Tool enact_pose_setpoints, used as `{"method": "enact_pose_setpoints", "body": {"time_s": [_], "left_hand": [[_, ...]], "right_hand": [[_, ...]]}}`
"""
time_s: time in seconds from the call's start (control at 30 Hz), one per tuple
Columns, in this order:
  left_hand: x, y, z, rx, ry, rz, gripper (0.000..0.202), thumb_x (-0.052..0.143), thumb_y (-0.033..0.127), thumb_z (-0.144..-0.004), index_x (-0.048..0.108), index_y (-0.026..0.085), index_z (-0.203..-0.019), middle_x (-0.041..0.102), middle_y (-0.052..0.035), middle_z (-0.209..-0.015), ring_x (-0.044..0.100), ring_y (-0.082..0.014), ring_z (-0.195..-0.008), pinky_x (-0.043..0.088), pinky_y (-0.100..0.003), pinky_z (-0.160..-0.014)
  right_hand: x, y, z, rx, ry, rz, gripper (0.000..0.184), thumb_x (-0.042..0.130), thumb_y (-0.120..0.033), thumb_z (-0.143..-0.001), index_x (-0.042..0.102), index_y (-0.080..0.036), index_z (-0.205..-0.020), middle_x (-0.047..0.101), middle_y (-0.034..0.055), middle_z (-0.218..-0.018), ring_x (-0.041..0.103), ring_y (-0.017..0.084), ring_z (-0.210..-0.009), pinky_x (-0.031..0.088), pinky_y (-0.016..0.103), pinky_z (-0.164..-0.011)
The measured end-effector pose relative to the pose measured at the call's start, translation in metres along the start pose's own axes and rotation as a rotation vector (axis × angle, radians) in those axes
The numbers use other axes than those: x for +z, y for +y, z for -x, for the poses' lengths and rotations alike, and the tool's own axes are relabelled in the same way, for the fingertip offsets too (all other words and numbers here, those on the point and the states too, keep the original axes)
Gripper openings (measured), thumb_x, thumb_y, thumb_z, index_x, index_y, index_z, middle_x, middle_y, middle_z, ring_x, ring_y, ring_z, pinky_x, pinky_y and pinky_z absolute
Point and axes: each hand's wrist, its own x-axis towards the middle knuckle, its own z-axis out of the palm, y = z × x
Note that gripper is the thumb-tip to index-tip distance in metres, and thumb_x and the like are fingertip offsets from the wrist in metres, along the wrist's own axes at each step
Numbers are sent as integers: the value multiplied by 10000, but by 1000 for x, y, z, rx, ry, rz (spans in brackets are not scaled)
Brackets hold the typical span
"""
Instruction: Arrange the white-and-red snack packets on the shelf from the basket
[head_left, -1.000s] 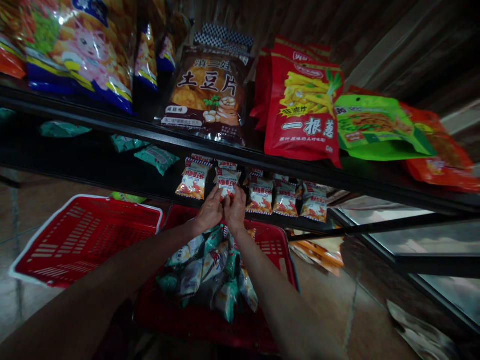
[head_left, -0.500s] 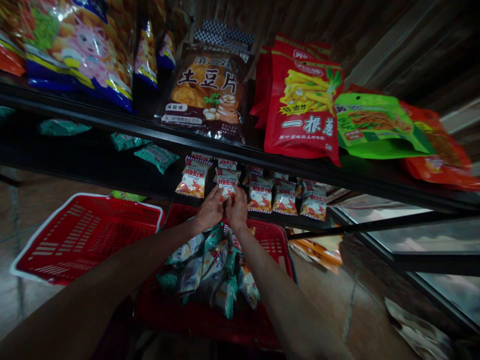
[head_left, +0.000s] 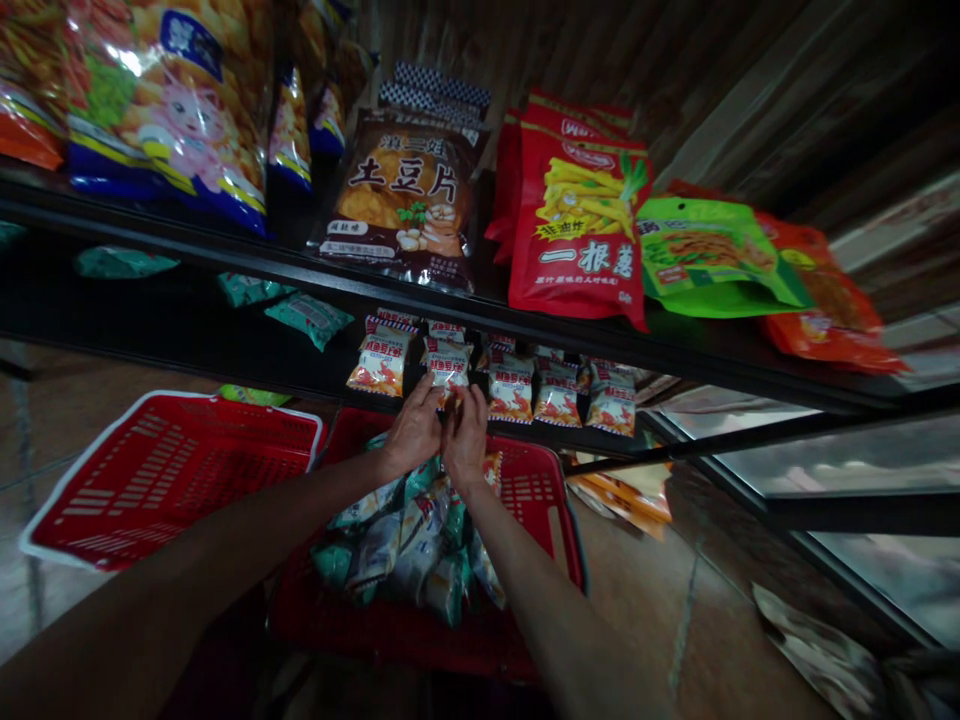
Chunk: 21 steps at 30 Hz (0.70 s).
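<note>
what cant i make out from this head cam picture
Head view:
White packet, lower part: partly covered by left hand and right hand; grip unclear.
Filled basket, bottom: buried under heaped packets.
Large blue-and-yellow bag, top: cut off by upper edge.
Teal packet, print: too small.

Likely a shop: snack packets [head_left: 448, 370], shelves [head_left: 187, 345], baskets [head_left: 187, 475]

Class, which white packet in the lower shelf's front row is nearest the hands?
The second packet from the left: the left hand and right hand are both at its lower edge, while the other front-row packets sit to either side.
</note>
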Motion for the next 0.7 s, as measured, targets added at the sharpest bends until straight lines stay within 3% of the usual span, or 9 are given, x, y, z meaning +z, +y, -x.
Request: {"method": "enact_pose_setpoints", "body": {"time_s": [0.23, 0.37, 0.43, 0.57, 0.63, 0.7], "left_hand": [[-5, 27, 30, -20, -64, 6, 556, 362, 17, -748, 520, 103, -1275, 504, -158, -1376, 425, -220, -1333, 344, -429, -1141], [-13, 34, 54, -138, -254, -70, 487, 381, 63, -781, 537, 86, -1242, 573, -181, -1277, 529, -228, -1230, 418, -394, -1070], [-17, 32, 71, -214, -386, -145, 428, 398, 101, -804, 568, 74, -1195, 614, -194, -1201, 564, -248, -1183, 434, -395, -1039], [-20, 19, 123, -341, -630, -282, 446, 445, 118, -788, 559, 77, -1217, 584, -211, -1271, 536, -296, -1224, 425, -445, -1026], [-20, 15, 152, -339, -704, -254, 518, 437, 127, -795, 493, 88, -1309, 555, -201, -1320, 545, -295, -1215, 435, -448, -1014], [-20, 14, 176, -331, -740, -237, 478, 445, 128, -797, 544, 137, -1264, 611, -142, -1269, 567, -277, -1189, 428, -445, -1026]], "right_hand": [[-2, -12, 50, -30, -12, -69, 514, 376, -164, -856, 442, -160, -1366, 471, 157, -1397, 405, 221, -1327, 367, 477, -1087], [-8, -12, 79, 9, -63, -29, 497, 430, -125, -795, 535, -136, -1280, 522, 164, -1350, 447, 245, -1295, 394, 472, -1064], [-15, -13, 91, 36, -171, 29, 461, 441, -75, -745, 620, -126, -1167, 566, 168, -1300, 502, 259, -1246, 419, 453, -1040], [-36, -23, 108, 82, -494, 180, 357, 477, -48, -733, 698, -129, -1002, 674, 173, -1115, 600, 273, -1126, 473, 389, -969], [-48, -33, 113, 72, -677, 221, 332, 502, -68, -748, 703, -133, -1004, 699, 161, -1060, 639, 260, -1057, 494, 351, -925], [-61, -45, 117, 42, -811, 229, 304, 535, -92, -738, 716, -151, -975, 718, 136, -1021, 669, 244, -983, 511, 320, -874]]}}
